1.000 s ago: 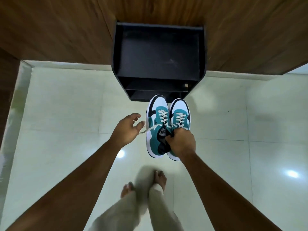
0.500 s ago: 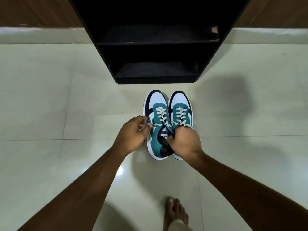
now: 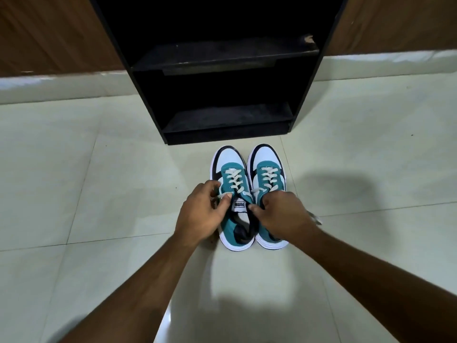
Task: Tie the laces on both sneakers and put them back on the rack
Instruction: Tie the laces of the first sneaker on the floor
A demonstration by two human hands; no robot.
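Note:
Two teal, white and black sneakers stand side by side on the floor, toes toward the rack: the left sneaker [image 3: 231,174] and the right sneaker [image 3: 268,173]. Both have cream laces. My left hand [image 3: 201,214] pinches a lace end of the left sneaker near its tongue. My right hand [image 3: 282,214] rests over the collars of both sneakers, fingers curled at the left sneaker's tongue edge; what it grips is hidden. The black shoe rack [image 3: 222,63] stands just beyond the toes, its shelves bare.
Pale glossy floor tiles [image 3: 86,181] surround the sneakers. Brown wood panels [image 3: 49,33] with a pale skirting run behind the rack on both sides. A loose lace end [image 3: 315,217] lies on the floor to the right of my right wrist.
The sneakers went from hanging in my right hand to standing on the floor in front of the rack. My view has dropped lower and closer. My left hand closed on a lace.

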